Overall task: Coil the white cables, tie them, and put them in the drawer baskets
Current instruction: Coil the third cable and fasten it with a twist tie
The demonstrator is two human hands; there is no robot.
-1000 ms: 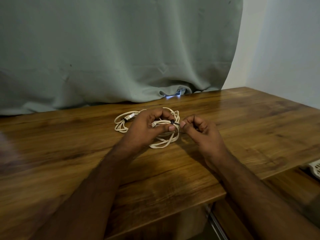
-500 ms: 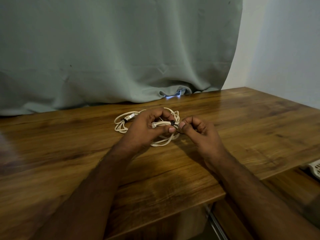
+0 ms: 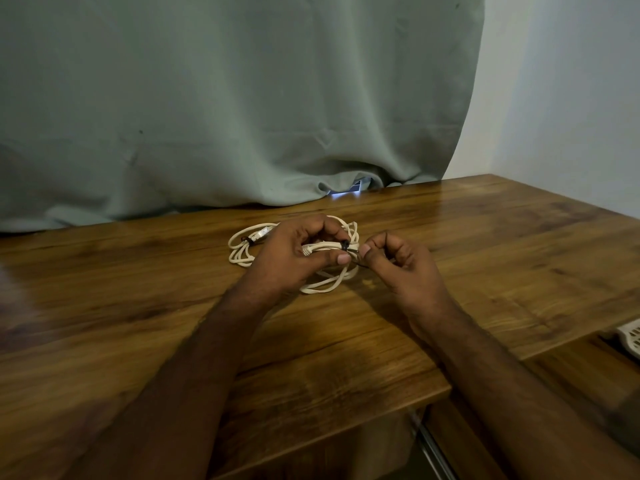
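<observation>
Both hands are working together: left hand [image 3: 294,258] gripping the coil [image 3: 325,247], right hand [image 3: 398,265] pinching the tie [image 3: 349,249] beside it; loosening could unravel loops.

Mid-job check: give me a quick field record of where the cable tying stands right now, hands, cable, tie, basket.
left hand: grips the gathered strands of the white cable coil, held just above the wooden table
right hand: pinches the end of the black tie
black tie: wrapped round the strands at the coil's right side
second tie: dark band on the coil's far left loop
white basket: only a corner shows at the right edge, no cable visible in it
</observation>
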